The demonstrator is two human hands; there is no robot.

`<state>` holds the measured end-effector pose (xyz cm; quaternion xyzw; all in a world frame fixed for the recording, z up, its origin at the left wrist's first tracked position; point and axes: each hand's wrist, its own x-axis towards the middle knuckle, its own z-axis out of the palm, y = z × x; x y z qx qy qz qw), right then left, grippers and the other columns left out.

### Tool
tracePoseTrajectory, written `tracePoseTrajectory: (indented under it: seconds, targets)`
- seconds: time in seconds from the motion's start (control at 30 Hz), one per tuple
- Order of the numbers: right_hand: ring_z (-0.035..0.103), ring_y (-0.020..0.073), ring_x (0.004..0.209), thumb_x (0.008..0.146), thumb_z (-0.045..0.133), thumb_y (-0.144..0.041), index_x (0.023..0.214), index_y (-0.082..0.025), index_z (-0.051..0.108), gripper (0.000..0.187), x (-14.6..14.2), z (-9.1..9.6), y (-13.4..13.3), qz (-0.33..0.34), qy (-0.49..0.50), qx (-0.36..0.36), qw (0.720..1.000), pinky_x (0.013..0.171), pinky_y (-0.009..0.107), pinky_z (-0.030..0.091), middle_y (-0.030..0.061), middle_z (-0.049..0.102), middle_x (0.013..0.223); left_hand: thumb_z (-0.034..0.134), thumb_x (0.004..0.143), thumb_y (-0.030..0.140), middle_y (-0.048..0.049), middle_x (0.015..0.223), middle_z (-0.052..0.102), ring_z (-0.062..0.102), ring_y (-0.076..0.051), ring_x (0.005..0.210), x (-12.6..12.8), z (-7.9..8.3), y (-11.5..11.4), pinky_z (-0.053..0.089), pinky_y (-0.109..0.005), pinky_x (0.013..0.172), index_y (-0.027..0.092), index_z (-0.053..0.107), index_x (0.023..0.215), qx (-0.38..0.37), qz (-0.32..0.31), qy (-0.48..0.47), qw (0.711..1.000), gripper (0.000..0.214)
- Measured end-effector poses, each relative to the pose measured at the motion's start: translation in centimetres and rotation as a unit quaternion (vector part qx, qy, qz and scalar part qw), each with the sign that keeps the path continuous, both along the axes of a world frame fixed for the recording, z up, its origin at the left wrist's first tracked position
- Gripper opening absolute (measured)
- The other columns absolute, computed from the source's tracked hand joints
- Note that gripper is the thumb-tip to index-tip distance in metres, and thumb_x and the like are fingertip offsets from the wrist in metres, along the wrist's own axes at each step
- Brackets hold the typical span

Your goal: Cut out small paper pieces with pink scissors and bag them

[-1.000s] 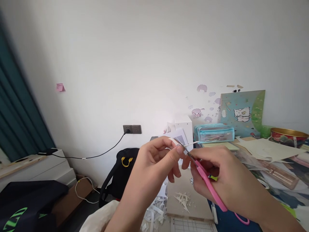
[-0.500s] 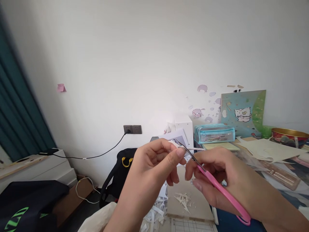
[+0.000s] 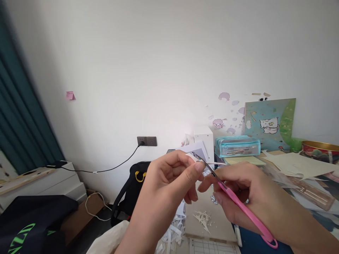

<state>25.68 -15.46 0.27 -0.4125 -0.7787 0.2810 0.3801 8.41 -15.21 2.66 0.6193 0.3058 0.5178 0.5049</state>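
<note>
Pink scissors (image 3: 246, 208) are swung lower and further right at the handle end than a second ago, with their handles brought closer together; by this, a snip seems to be carried further along the small white paper piece (image 3: 190, 157), from whose side a thin strip (image 3: 217, 163) is seen jutting out past the blades (image 3: 209, 168); against the half-second-old view, little is altered. Between thumb and index finger of the left hand (image 3: 171, 180), the piece is pinched firmly, raised above the board (image 3: 222, 225) on which cream scraps (image 3: 203, 219) are strewn; by the right hand (image 3: 246, 190), the scissors are gripped, fingers curled round the handles; how far the blades are parted cannot be told, as they are seen nearly edge-on.
</note>
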Motion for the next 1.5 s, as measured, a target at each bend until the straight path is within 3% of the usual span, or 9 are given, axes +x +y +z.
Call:
tracePoseTrajectory:
  seconds: [0.17,0.3,0.6,0.73,0.87,1.03,1.13,1.23,1.5]
  targets:
    - [0.028,0.0089,0.051,0.066,0.05,-0.004,0.083,-0.017,0.065,0.026,0.1,0.5,-0.2,-0.001,-0.029,-0.029,0.999,0.043,0.022,0.023,-0.0048,0.041,0.06,0.068,0.081,0.03,0.0072,0.048,0.05,0.044,-0.003,0.045,-0.1,-0.3,0.0,0.037,-0.011,0.048,0.018,0.058,0.07,0.0,-0.01,-0.002,1.0,0.019]
    - [0.027,0.0088,0.05,0.067,0.053,-0.005,0.085,-0.019,0.065,0.026,0.4,0.0,0.0,-0.009,-0.027,-0.008,1.0,0.042,0.021,0.023,-0.0061,0.035,0.058,0.068,0.081,0.029,0.0074,0.05,0.05,0.044,-0.003,0.045,-0.1,-0.3,0.2,0.037,-0.011,0.047,0.019,0.058,0.07,0.002,-0.01,-0.011,1.0,0.018]
    - [0.027,0.0078,0.048,0.066,0.053,-0.004,0.085,-0.021,0.067,0.029,0.5,-0.3,0.3,0.007,-0.018,-0.033,0.999,0.041,0.02,0.021,-0.0075,0.032,0.054,0.068,0.08,0.026,0.0061,0.049,0.05,0.043,-0.004,0.045,-0.4,0.2,0.4,0.036,-0.012,0.047,0.016,0.058,0.069,0.005,-0.013,0.016,1.0,0.018]
    - [0.027,0.0081,0.049,0.065,0.049,-0.001,0.086,-0.02,0.066,0.033,0.5,-0.3,0.4,0.025,0.005,-0.078,0.997,0.043,0.021,0.021,-0.0072,0.033,0.055,0.068,0.079,0.028,0.0054,0.052,0.053,0.044,-0.004,0.043,-0.3,-0.1,1.0,0.036,-0.014,0.046,0.016,0.057,0.069,-0.006,-0.018,0.027,0.999,0.019]
    - [0.023,0.0076,0.049,0.068,0.048,-0.002,0.081,-0.016,0.064,0.025,1.2,-2.8,0.9,0.018,0.032,-0.103,0.994,0.046,0.023,0.018,-0.008,0.03,0.054,0.063,0.082,0.03,0.0037,0.056,0.056,0.047,-0.006,0.043,0.9,-3.4,2.6,0.036,-0.017,0.044,0.015,0.055,0.07,-0.034,-0.037,0.046,0.998,0.021]
    - [0.028,0.0076,0.05,0.065,0.048,-0.003,0.073,-0.014,0.062,0.019,2.1,-9.9,1.5,-0.018,0.05,-0.141,0.989,0.046,0.022,0.022,-0.007,0.037,0.054,0.061,0.082,0.033,0.0049,0.047,0.051,0.044,-0.008,0.041,3.1,-10.7,4.1,0.037,-0.019,0.045,0.016,0.052,0.07,-0.117,-0.058,0.04,0.991,0.023]
    - [0.029,0.0079,0.05,0.062,0.049,-0.004,0.07,-0.015,0.06,0.017,2.1,-13.4,1.5,-0.047,0.057,-0.148,0.986,0.046,0.022,0.023,-0.0064,0.041,0.055,0.061,0.081,0.034,0.0049,0.048,0.052,0.044,-0.008,0.042,3.6,-13.4,4.0,0.037,-0.019,0.046,0.017,0.05,0.07,-0.156,-0.059,0.028,0.986,0.023]
    - [0.034,0.0088,0.051,0.062,0.048,-0.005,0.069,-0.016,0.059,0.017,2.0,-14.7,1.2,-0.052,0.05,-0.154,0.985,0.046,0.021,0.027,-0.0041,0.049,0.059,0.061,0.082,0.033,0.0057,0.045,0.051,0.045,-0.008,0.042,3.5,-14.5,3.7,0.036,-0.019,0.045,0.018,0.05,0.072,-0.188,-0.059,0.011,0.98,0.021]
    - [0.044,0.0112,0.051,0.062,0.048,-0.004,0.07,-0.018,0.062,0.021,2.3,-14.5,0.6,-0.05,-0.011,-0.133,0.99,0.047,0.021,0.035,-0.0036,0.051,0.057,0.06,0.085,0.033,0.0039,0.056,0.054,0.046,-0.006,0.045,3.5,-15.1,3.1,0.035,-0.016,0.044,0.017,0.051,0.078,-0.215,-0.081,-0.032,0.973,0.019]
